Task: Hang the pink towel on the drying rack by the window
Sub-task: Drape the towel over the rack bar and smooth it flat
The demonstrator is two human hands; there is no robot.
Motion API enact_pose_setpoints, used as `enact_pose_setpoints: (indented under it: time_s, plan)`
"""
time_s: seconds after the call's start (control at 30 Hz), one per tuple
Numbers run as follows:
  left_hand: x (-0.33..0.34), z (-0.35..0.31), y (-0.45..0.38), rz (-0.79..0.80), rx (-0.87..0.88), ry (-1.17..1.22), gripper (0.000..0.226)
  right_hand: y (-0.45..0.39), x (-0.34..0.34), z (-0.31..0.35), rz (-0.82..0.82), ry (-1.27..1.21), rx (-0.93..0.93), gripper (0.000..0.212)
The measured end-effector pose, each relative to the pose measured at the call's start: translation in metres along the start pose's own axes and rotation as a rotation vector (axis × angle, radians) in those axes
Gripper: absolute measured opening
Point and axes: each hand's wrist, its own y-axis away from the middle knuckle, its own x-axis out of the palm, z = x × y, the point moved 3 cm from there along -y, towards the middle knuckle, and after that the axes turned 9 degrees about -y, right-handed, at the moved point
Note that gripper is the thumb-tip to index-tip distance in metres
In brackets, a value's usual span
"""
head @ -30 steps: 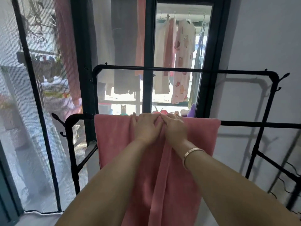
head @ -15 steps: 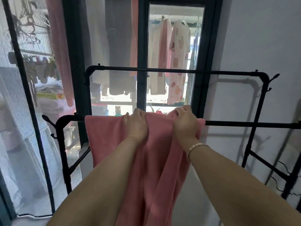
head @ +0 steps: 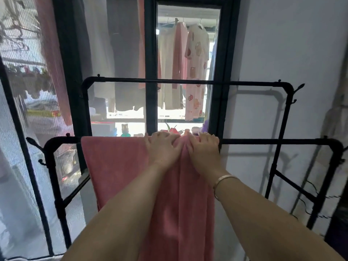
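The pink towel [head: 116,166] hangs over the near top bar of the black drying rack [head: 273,141], in front of the window. Its left part lies flat; its right part is bunched into long folds under my hands. My left hand [head: 162,147] presses on the towel at the bar, fingers spread over the cloth. My right hand [head: 202,148], with a bracelet at the wrist, rests beside it on the towel's right edge, fingers curled over the bar. The two hands nearly touch.
The rack's far bar [head: 188,82] runs higher, close to the dark-framed window [head: 150,72]. Clothes [head: 195,72] hang outside behind the glass. A mesh screen door [head: 22,129] stands at the left, a white wall [head: 291,44] at the right. Rack hooks [head: 34,144] stick out at the corners.
The towel's right edge has been drawn in toward the middle, bunching the cloth. My right hand shifted right then back beside the left hand on the bar.
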Motion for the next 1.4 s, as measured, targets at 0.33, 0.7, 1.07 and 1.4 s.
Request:
enact_pose_setpoints:
  time_s: [0.33,0.7,1.07,1.4]
  plan:
    - [-0.004,0.0,-0.006,-0.083,-0.1,0.202,0.021,-0.008,-0.001,-0.003,0.004,-0.21,0.042,0.026]
    - [0.001,-0.002,-0.011,-0.12,-0.214,0.219,0.02,-0.009,-0.026,-0.03,-0.222,-0.369,0.289,0.031]
    - [0.008,-0.006,-0.014,-0.225,-0.206,0.215,0.047,-0.006,-0.04,-0.078,-0.316,-0.12,0.212,0.018]
    - [0.023,-0.09,0.001,-0.134,0.069,0.07,0.035,0.009,-0.014,-0.082,-0.112,-0.012,-0.053,0.029]
